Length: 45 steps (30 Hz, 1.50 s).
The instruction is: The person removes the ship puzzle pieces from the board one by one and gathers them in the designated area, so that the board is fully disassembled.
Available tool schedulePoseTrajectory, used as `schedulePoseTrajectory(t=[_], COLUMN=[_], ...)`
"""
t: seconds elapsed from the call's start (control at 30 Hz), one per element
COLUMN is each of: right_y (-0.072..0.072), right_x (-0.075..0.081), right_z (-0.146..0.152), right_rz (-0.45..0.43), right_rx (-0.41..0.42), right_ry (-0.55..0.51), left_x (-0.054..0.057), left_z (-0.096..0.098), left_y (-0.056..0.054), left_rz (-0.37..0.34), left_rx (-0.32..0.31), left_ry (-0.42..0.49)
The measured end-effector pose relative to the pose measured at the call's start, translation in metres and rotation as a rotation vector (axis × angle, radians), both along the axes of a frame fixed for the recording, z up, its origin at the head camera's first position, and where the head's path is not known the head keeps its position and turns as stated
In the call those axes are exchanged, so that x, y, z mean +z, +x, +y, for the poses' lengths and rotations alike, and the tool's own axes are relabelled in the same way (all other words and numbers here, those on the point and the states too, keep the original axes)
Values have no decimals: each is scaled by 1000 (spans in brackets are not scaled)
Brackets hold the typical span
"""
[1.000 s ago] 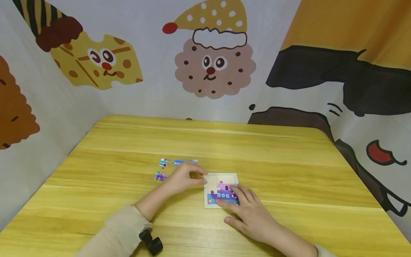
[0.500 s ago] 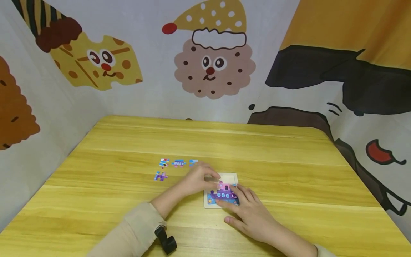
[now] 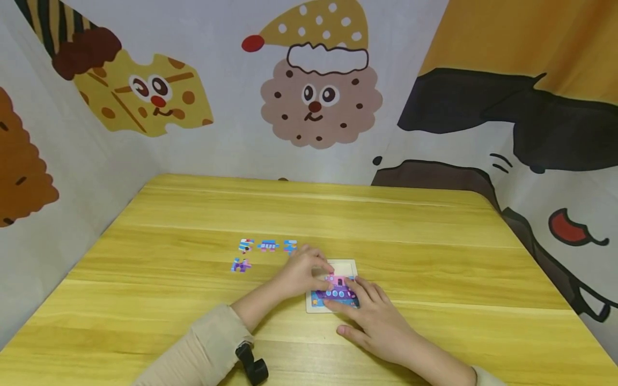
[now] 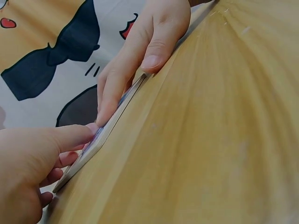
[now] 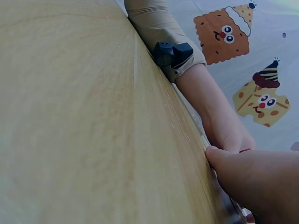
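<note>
A small square puzzle tray [image 3: 344,268] with a pale rim lies on the table, partly filled with a pink and purple ship picture [image 3: 336,293]. My left hand [image 3: 302,272] reaches over its left side, thumb and forefinger bent about a pink puzzle piece [image 3: 330,278] in the picture. The fingers mostly hide that piece. In the left wrist view the thumb [image 4: 77,136] comes down onto the puzzle surface. My right hand [image 3: 376,319] lies over the tray's right side, fingers extended and tips resting on the picture, thumb off the tray toward me.
Several loose puzzle pieces lie left of the tray: a striped one [image 3: 245,245], a blue one [image 3: 268,245], another blue one [image 3: 289,245] and a purple one [image 3: 240,265]. The wooden table [image 3: 434,241] meets a cartoon-printed curtain [image 3: 217,155] behind.
My left hand has moved right from the tray's left edge onto the picture, then slightly toward me, uncovering the loose blue pieces. My right hand has stayed in place.
</note>
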State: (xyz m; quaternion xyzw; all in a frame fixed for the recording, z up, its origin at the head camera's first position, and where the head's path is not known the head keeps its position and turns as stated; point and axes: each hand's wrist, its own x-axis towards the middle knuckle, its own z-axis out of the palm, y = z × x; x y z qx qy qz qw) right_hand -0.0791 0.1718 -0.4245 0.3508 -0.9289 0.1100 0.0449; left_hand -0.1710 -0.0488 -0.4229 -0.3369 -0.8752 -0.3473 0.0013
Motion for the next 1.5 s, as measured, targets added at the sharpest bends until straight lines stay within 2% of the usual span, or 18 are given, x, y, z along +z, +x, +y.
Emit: schedulePoseTrajectory(t=[0.5, 0.93, 1.1, 1.27, 1.5], right_y=[0, 0, 0, 0, 0], right_x=[0, 1, 1, 1, 0], right_z=[0, 1, 1, 1, 1], right_rz=[-13, -6, -18, -13, -15], right_rx=[-6, -4, -8, -4, -6], right_ry=[18, 10, 5, -1, 2], left_x=[1, 3, 1, -2, -2], left_z=[4, 5, 5, 4, 1], left_y=[2, 2, 1, 0, 1], left_rz=[-96, -106, -150, -229, -333], left_rx=[25, 23, 22, 8, 22], left_ry=[27, 69, 141, 252, 336])
